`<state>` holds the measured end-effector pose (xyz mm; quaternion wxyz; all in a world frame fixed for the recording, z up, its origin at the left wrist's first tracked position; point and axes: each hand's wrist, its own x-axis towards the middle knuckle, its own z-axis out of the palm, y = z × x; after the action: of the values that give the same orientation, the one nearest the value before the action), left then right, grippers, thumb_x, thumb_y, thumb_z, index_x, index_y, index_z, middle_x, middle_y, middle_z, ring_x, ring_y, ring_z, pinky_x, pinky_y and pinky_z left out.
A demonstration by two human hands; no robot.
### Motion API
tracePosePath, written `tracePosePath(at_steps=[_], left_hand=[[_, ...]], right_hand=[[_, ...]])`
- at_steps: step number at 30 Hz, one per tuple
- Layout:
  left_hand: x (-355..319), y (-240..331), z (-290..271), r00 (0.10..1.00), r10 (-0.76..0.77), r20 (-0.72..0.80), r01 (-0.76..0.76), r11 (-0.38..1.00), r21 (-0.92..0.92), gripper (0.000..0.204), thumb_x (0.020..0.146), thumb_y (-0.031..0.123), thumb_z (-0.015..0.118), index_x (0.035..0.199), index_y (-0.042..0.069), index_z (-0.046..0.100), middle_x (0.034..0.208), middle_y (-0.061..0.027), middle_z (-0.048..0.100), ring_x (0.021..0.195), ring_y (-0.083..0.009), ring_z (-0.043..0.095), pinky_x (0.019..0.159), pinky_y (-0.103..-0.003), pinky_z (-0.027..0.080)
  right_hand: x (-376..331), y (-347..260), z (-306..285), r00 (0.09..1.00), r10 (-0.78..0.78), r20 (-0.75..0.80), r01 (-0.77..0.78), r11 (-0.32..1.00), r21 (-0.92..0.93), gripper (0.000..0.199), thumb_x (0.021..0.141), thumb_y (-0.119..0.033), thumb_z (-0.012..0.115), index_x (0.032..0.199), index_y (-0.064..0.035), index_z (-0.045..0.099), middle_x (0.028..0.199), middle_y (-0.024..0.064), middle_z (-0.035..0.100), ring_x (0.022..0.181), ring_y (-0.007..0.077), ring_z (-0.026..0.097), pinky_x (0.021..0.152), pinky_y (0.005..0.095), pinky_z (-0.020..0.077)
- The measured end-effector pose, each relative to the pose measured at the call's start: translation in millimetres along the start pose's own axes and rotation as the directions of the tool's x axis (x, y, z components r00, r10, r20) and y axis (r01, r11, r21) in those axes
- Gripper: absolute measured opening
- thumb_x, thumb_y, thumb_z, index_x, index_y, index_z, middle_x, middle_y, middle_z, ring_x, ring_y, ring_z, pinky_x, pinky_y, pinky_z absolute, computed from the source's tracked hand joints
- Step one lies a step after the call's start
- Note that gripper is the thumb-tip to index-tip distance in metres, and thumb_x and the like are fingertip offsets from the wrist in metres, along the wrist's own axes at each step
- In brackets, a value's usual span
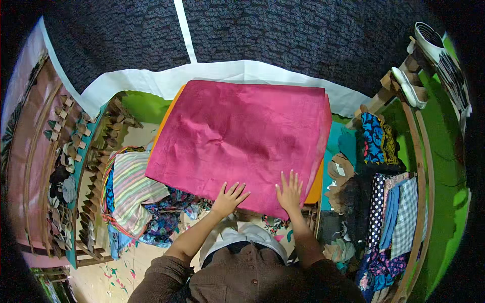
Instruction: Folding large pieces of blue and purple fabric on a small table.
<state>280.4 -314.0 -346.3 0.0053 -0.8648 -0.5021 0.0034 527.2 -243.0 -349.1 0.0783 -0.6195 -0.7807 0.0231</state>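
A large piece of shiny pink fabric [242, 131] lies spread over an orange-edged table [316, 186] in front of me, with slight wrinkles near its middle. My left hand [230, 198] rests on the near edge of the fabric, fingers spread. My right hand [289, 194] lies flat close to the fabric's near right corner, its fingers pointing away from me. Neither hand grips anything. Along the right side, the fabric shows a second layer or fold. Its near edge hangs over the table's front.
A round basket [108, 192] with striped cloth [134, 182] stands at the left, beside wooden racks of shoe-shaped forms [93, 202]. Folded clothes [399, 212] fill a shelf on the right, under a blue patterned cloth [374, 139]. White shoes [408, 87] sit higher up. Scraps litter the floor [113, 275].
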Motion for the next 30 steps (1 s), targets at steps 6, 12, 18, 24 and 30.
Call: tracePosePath(at_steps=[6,12,18,24,30], left_hand=[[-2.1,3.0,-14.9,0.995,0.007,0.104,0.002,0.997,-0.078,0.062,0.079,0.022,0.048,0.137,0.024,0.027,0.143,-0.0078,0.026,0.129,-0.0263,0.028,0.101,-0.056,0.022],[-11.5,-44.7,-52.8,0.958,-0.283,0.04,0.277,0.884,-0.377,0.062,0.074,0.037,0.059,0.13,0.018,0.04,0.134,-0.0146,0.036,0.124,-0.0318,0.033,0.101,-0.052,0.023],[-32.7,-124.9,-55.9,0.675,-0.692,-0.255,0.686,0.716,-0.129,0.056,0.077,0.033,0.058,0.125,0.009,0.043,0.128,-0.0185,0.041,0.12,-0.034,0.036,0.101,-0.049,0.025],[-55.7,-198.7,-59.2,0.455,-0.851,-0.262,0.844,0.506,-0.177,0.057,0.075,0.034,0.059,0.121,0.004,0.044,0.122,-0.0198,0.043,0.115,-0.0354,0.04,0.094,-0.046,0.034],[-64.7,-270.8,-67.1,0.401,-0.91,0.109,0.865,0.338,-0.371,0.063,0.07,0.04,0.067,0.114,0.0,0.05,0.095,-0.0198,0.061,0.087,-0.0355,0.059,0.075,-0.041,0.047]], right_hand=[[-6.5,7.2,9.8,0.999,0.031,-0.03,-0.03,0.998,0.054,0.056,0.085,-0.044,0.043,0.135,-0.0199,0.035,0.142,0.0149,0.023,0.132,0.0331,0.02,0.105,0.0527,0.0116],[-8.4,8.3,7.0,0.999,0.053,0.003,-0.053,0.996,0.067,0.056,0.084,-0.043,0.045,0.134,-0.0194,0.036,0.142,0.014,0.024,0.132,0.0327,0.019,0.106,0.0527,0.0117],[-4.2,-2.5,7.4,0.995,0.101,-0.016,-0.099,0.989,0.105,0.05,0.086,-0.035,0.042,0.134,-0.0187,0.037,0.142,0.0139,0.024,0.132,0.0341,0.018,0.105,0.0548,0.0091],[22.9,-75.8,1.9,0.988,0.149,0.032,-0.152,0.978,0.145,0.052,0.09,-0.03,0.038,0.133,-0.0027,0.033,0.14,0.0259,0.02,0.131,0.0404,0.015,0.104,0.0559,0.0088],[95.0,-197.6,4.0,0.941,-0.223,0.256,-0.094,0.554,0.827,0.064,0.09,-0.039,0.042,0.136,0.0011,0.024,0.14,0.0292,0.015,0.132,0.0404,0.014,0.107,0.0405,0.0168]])
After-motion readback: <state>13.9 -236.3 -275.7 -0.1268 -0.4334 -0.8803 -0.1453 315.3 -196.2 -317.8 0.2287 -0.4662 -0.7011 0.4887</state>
